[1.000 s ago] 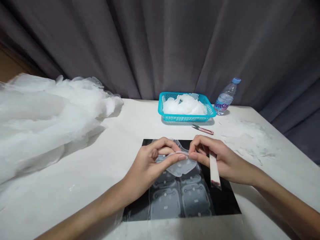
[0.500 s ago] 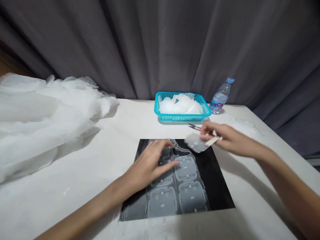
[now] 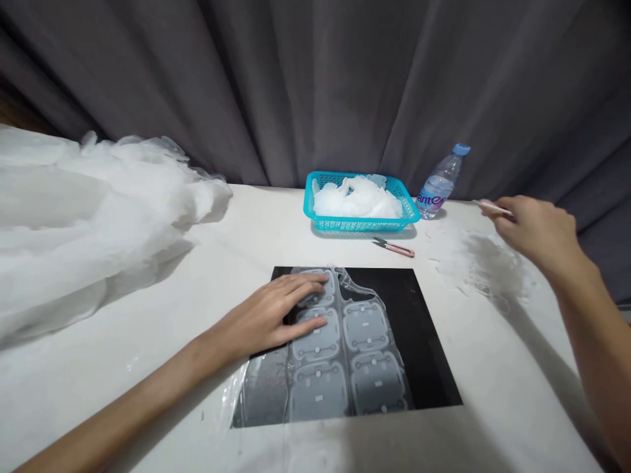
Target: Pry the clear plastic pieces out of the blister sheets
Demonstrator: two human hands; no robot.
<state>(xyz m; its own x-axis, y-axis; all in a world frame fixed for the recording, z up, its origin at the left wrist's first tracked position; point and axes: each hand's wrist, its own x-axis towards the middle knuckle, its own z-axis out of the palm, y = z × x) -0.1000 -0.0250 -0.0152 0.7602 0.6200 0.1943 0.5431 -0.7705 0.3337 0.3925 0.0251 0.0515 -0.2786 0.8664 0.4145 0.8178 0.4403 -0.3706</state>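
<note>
My left hand (image 3: 280, 309) lies with its fingers spread on a clear plastic sheet (image 3: 346, 394) moulded with several rounded rectangular panels (image 3: 365, 326). That sheet rests on a black mat (image 3: 426, 348), and one upper corner of it is cut away. Up at the right, my right hand (image 3: 539, 233) is closed around a slim pale stick-like thing (image 3: 497, 209); its exact kind cannot be made out. Below that hand, a loose heap of clear, thin trimmings (image 3: 486, 263) is scattered on the table. Pink-handled thread snips (image 3: 397, 248) lie just beyond the mat.
A turquoise basket (image 3: 365, 225) holding white translucent pieces (image 3: 362, 198) stands at the back. Beside it is a water bottle (image 3: 441, 184). A large heap of white translucent material (image 3: 108, 210) covers the left of the white table (image 3: 162, 368). Grey curtains (image 3: 335, 85) hang behind.
My right hand has moved right and away from the mat to above the trimmings; the translucent piece seen in it before no longer shows. My left hand has shifted slightly left and lies flatter.
</note>
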